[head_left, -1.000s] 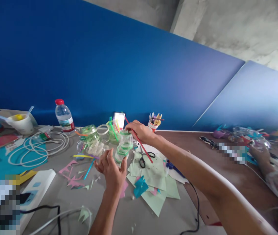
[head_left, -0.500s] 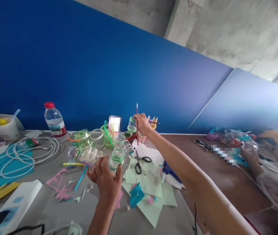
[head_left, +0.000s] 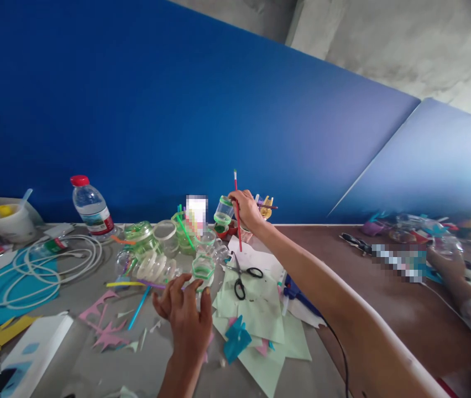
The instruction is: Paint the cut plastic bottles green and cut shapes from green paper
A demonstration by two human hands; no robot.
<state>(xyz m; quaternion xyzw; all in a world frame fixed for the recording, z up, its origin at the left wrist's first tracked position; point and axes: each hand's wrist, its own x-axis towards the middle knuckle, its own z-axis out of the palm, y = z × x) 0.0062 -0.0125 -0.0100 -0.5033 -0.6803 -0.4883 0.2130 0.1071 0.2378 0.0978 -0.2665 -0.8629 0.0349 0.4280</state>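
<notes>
My right hand is closed around a red-handled paintbrush, its green-tipped bristles pointing up. At the fingertips of that hand a small clear plastic cup with a green rim leans to one side; whether the fingers also grip it I cannot tell. My left hand hovers over the table with its fingers apart and nothing in them. Just beyond its fingertips stands a clear plastic piece with a green hexagonal rim. Black-handled scissors lie on pale green paper sheets between my arms.
Clear and green plastic jars crowd the middle back. A red-capped bottle, a coiled white cable and a white bucket stand or lie left. Under my right forearm is a blue glue gun. Another person's hand works at right.
The green-rimmed cup beside my right hand has tipped over to one side. My right hand still holds the paintbrush. The camera view has shifted slightly.
</notes>
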